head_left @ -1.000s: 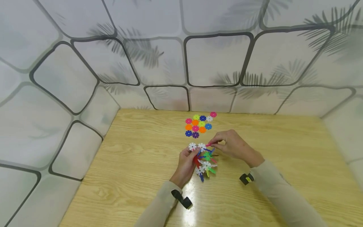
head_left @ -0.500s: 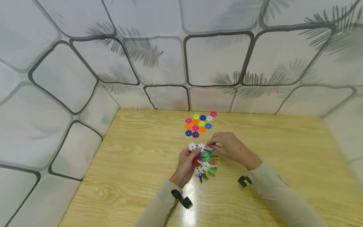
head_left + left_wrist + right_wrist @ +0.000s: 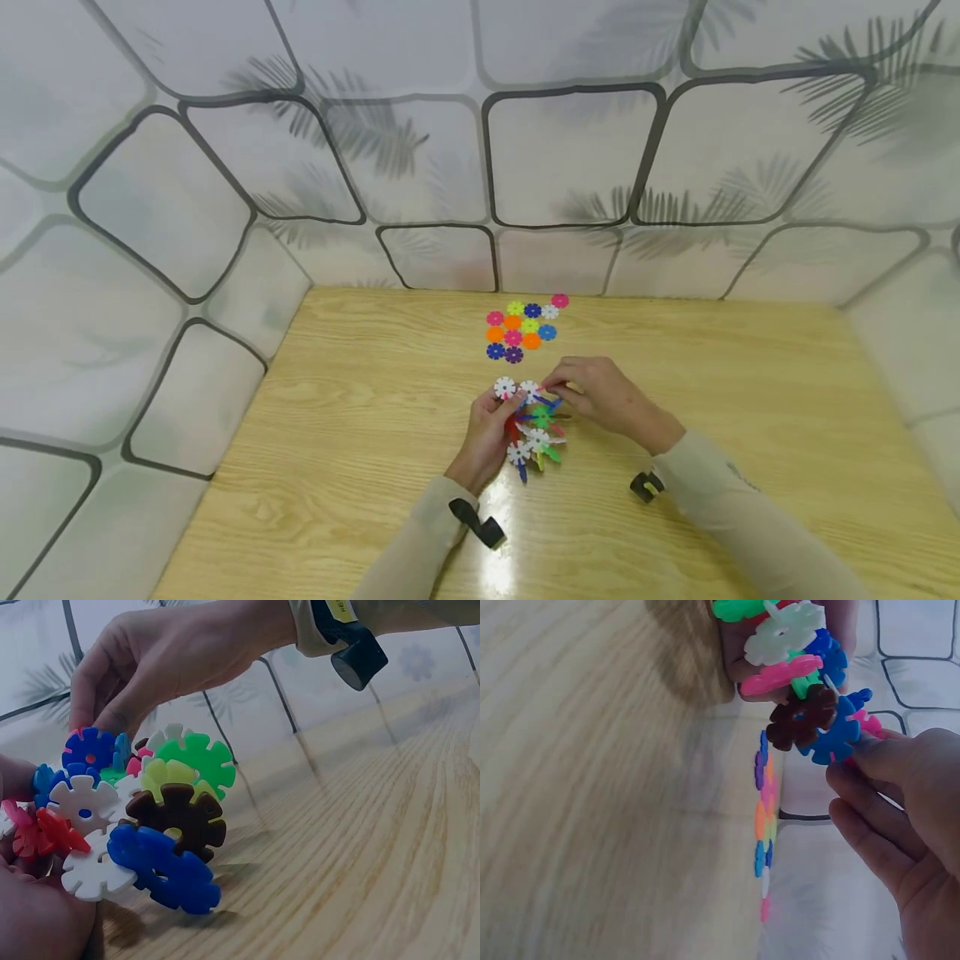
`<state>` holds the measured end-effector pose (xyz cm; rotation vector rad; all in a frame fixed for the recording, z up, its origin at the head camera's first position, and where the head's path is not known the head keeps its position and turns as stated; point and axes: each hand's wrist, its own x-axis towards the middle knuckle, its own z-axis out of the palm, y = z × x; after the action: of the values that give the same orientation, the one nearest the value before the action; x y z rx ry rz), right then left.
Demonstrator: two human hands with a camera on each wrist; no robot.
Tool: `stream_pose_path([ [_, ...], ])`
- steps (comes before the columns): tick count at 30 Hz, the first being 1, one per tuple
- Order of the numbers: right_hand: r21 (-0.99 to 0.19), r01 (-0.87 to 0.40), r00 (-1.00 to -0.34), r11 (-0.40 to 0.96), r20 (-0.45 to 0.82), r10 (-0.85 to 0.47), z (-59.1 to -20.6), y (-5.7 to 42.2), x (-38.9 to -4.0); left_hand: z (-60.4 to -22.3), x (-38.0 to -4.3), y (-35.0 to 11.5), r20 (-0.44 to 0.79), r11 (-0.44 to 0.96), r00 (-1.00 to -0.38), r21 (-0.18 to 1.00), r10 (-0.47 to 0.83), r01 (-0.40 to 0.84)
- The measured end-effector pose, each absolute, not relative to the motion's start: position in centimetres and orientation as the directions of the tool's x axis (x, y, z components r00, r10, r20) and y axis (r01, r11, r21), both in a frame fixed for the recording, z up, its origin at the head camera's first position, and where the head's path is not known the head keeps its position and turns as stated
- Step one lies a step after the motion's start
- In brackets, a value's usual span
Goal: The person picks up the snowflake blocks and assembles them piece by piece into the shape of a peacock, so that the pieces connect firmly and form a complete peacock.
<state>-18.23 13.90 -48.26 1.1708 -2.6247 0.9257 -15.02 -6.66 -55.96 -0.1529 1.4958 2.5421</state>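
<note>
My left hand (image 3: 486,437) grips a cluster of interlocked snowflake discs (image 3: 542,417) just above the table. Its thumb lies over the near side, close to the white discs (image 3: 505,387) at the top. White, blue, green, yellow, brown and red discs stick out at different angles in the left wrist view. With thumb and fingers, my right hand (image 3: 606,396) pinches a pink snowflake disc (image 3: 868,721) at the cluster's upper right. The pink disc is mostly hidden by the fingertips. In the right wrist view, a brown disc (image 3: 802,716) and a blue disc (image 3: 832,742) are close to those fingers.
Beyond the hands, several loose snowflake discs (image 3: 513,337) lie flat in a group on the wooden table (image 3: 375,400). A patterned wall (image 3: 555,262) rises along the table's back edge. Wrist cameras are strapped to both sleeves.
My right hand has shifted slightly down and left, bringing the pink disc against the cluster's white disc. The cluster has tilted a little. My left hand keeps its grip; the loose discs lie as before.
</note>
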Motion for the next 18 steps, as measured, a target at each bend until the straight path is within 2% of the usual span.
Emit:
stream_pose_path([
  [6, -0.396, -0.797, -0.602, 0.456, 0.45, -0.66, -49.2, 14.0, -18.6, -56.0, -15.1, -7.0, -0.171, -0.476, -0.974, 0.851, 0.151, -0.223],
  [8, -0.4, -0.805, -0.59, 0.438, 0.474, -0.653, -49.5, 14.1, -18.6, -55.9, -15.0, -7.0, -0.166, -0.478, -0.972, 0.849, 0.168, -0.227],
  [15, -0.538, -0.742, -0.658, 0.4, 0.467, -0.591, -50.2, 14.4, -18.5, -55.9, -15.0, -7.0, -0.165, -0.477, -0.97, 0.848, 0.178, -0.232],
  [18, -0.559, -0.719, -0.679, 0.414, 0.435, -0.591, -50.2, 14.4, -18.6, -55.9, -15.0, -7.0, -0.16, -0.472, -0.971, 0.852, 0.177, -0.226],
])
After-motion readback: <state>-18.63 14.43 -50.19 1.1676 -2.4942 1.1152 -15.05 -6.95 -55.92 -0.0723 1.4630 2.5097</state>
